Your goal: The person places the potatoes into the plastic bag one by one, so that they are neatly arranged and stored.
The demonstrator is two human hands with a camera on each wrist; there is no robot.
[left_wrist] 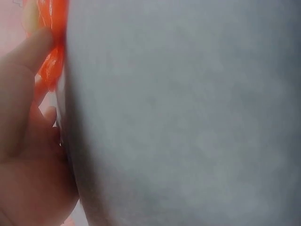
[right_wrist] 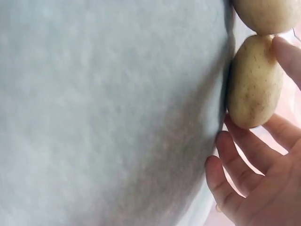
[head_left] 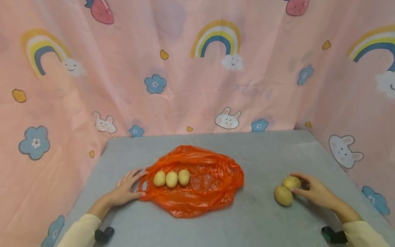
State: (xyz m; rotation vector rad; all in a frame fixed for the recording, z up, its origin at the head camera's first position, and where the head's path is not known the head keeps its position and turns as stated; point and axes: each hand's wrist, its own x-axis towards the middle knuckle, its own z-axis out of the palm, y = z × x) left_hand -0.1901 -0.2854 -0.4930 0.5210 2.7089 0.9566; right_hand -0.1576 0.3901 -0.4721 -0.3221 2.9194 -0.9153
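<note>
An orange plastic bag lies spread flat, with three potatoes in a row on its left part. My left hand rests at the bag's left end, fingers spread around the handle loop; the thumb touches the orange plastic in the left wrist view. On the right, two potatoes lie side by side. My right hand pinches the farther potato between thumb and index finger, other fingers extended below it. The nearer potato touches it.
Everything lies on a grey table. A pink patterned curtain hangs along the back and both sides of it. Dark straps with small devices sit on both wrists.
</note>
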